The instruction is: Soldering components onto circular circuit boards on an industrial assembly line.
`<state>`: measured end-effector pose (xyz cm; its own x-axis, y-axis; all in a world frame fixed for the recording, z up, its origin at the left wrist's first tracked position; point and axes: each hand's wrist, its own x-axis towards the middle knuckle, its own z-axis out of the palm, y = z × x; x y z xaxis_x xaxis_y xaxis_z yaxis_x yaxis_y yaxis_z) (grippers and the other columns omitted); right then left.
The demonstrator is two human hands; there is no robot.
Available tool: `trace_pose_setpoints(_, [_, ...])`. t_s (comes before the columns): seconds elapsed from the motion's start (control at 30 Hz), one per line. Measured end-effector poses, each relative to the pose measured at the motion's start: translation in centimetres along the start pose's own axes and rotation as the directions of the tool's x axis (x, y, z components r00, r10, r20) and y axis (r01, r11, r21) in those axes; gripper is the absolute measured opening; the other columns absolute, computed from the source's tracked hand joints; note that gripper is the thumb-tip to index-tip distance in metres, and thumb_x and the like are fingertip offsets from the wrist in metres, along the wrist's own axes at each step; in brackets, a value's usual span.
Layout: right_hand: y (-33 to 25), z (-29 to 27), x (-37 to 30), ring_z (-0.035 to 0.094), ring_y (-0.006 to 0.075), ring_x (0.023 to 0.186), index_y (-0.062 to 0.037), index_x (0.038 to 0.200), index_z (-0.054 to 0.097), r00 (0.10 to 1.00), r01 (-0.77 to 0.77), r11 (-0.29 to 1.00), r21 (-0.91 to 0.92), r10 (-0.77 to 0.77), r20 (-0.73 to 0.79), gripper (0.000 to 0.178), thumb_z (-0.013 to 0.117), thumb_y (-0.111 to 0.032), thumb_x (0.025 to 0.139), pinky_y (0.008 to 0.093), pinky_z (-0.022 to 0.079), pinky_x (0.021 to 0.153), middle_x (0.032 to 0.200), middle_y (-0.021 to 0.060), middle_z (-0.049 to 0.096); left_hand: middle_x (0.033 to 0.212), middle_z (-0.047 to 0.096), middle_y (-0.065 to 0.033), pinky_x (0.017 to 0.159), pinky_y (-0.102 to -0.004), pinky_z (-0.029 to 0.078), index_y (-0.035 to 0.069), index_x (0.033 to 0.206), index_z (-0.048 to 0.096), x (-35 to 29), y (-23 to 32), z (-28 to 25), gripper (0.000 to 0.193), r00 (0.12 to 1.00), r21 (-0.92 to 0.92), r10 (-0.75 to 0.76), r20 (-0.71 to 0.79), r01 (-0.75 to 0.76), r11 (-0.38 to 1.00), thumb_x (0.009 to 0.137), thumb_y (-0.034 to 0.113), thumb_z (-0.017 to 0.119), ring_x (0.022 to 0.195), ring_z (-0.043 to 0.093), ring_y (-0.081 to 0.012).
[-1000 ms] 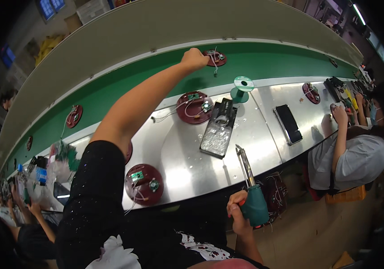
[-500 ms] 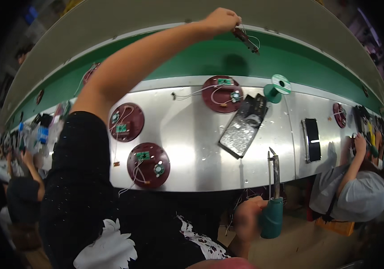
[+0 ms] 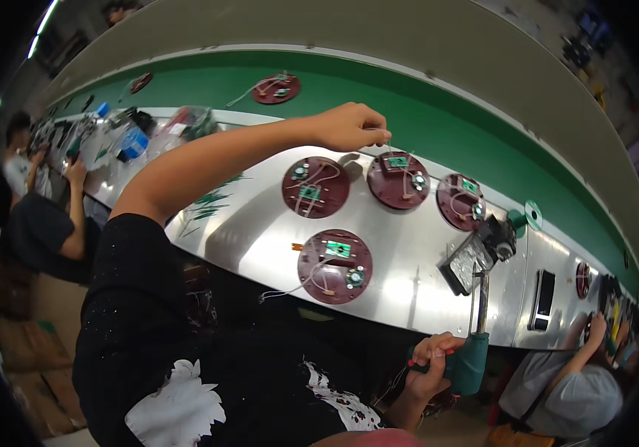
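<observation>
My left hand (image 3: 353,128) reaches across the bench, its fingers pinched on a thin white wire that runs down to a maroon round disc (image 3: 380,190). That disc, with a small green circuit board and white wires, rests on the metal bench. Three similar maroon discs lie around it: one to its left (image 3: 289,195), one nearer me (image 3: 312,272), one to its right (image 3: 450,212). Low at the right, my right hand (image 3: 425,369) is closed around a green-handled soldering gun (image 3: 470,365), its metal tip pointing up.
A dark tray with silvery residue (image 3: 462,267), a green solder spool (image 3: 532,214) and a phone (image 3: 542,298) lie to the right. Another disc (image 3: 274,89) sits on the green belt (image 3: 349,82). Co-workers sit at both sides; green wire pieces (image 3: 211,203) lie at left.
My left hand has come down from above the green belt, and the disc it held aloft now rests on the bench. The view has shifted left. My right hand still holds the soldering gun.
</observation>
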<state>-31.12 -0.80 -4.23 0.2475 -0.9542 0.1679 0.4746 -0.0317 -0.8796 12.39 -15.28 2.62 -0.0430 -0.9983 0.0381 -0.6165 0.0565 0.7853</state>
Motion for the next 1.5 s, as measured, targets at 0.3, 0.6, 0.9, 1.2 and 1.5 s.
trace_pose_setpoints(0.3, [1.3, -0.4, -0.4, 0.044, 0.0116, 0.054, -0.0014, 0.107, 0.055, 0.988, -0.075, 0.996, -0.055, 0.081, 0.135, 0.022, 0.058, -0.022, 0.101, 0.0259, 0.037, 0.049, 0.077, 0.0068, 0.055, 0.155, 0.043, -0.0169, 0.109, -0.0760, 0.027, 0.018, 0.155, 0.042, -5.8, -10.7, -11.2, 0.116, 0.723, 0.484, -0.391, -0.570, 0.679, 0.551, 0.065, 0.083, 0.073, 0.142, 0.036, -0.0525])
trace_pose_setpoints(0.6, [9.7, -8.0, 4.7, 0.057, 0.0266, 0.068, 0.0086, 0.110, 0.061, 0.742, -0.669, 0.692, 0.271, 0.601, 0.298, 0.052, 0.043, -0.040, 0.110, 0.0332, 0.050, 0.059, 0.085, 0.0162, 0.060, 0.120, 0.058, -0.0282, 0.101, -0.0506, 0.037, 0.003, 0.136, 0.056, -6.2, -10.8, -8.7, 0.113, 0.826, 0.584, -0.078, -0.559, 0.458, 0.670, 0.061, 0.085, 0.073, 0.118, 0.053, -0.0422])
trace_pose_setpoints(0.9, [10.7, -2.3, 7.7, 0.055, 0.0257, 0.066, 0.0084, 0.106, 0.061, 0.756, -0.624, 0.780, 0.046, 0.588, 0.288, 0.053, 0.042, -0.041, 0.110, 0.0331, 0.050, 0.059, 0.082, 0.0152, 0.059, 0.120, 0.060, -0.0283, 0.103, -0.0503, 0.035, 0.000, 0.138, 0.052, -12.5, -5.7, -5.9, 0.117, 0.935, 0.613, -0.174, -0.308, 0.335, 0.715, 0.060, 0.084, 0.076, 0.114, 0.056, -0.0409])
trace_pose_setpoints(1.2, [9.8, 1.1, 7.8, 0.054, 0.0249, 0.063, 0.0081, 0.102, 0.062, 0.813, -0.518, 0.841, -0.154, 0.540, 0.217, 0.055, 0.042, -0.042, 0.110, 0.0331, 0.050, 0.058, 0.078, 0.0142, 0.059, 0.120, 0.059, -0.0284, 0.101, -0.0510, 0.036, -0.001, 0.137, 0.052, -14.7, -6.1, -3.4, 0.109, 0.920, 0.608, -0.192, -0.341, 0.371, 0.701, 0.065, 0.077, 0.077, 0.117, 0.055, -0.0400])
trace_pose_setpoints(1.5, [0.8, 3.3, 1.2, 0.037, 0.0083, 0.041, 0.0051, 0.088, 0.072, 0.955, -0.281, 0.931, -0.233, 0.247, -0.164, 0.062, 0.049, -0.050, 0.102, 0.0239, 0.027, 0.041, 0.055, -0.0004, 0.048, 0.124, 0.061, -0.0223, 0.102, -0.0475, 0.046, 0.000, 0.128, 0.060, -20.5, 1.4, 1.3, 0.051, 0.835, 0.380, 0.418, -0.358, -0.279, 0.882, 0.088, 0.029, 0.075, 0.117, 0.058, -0.0406])
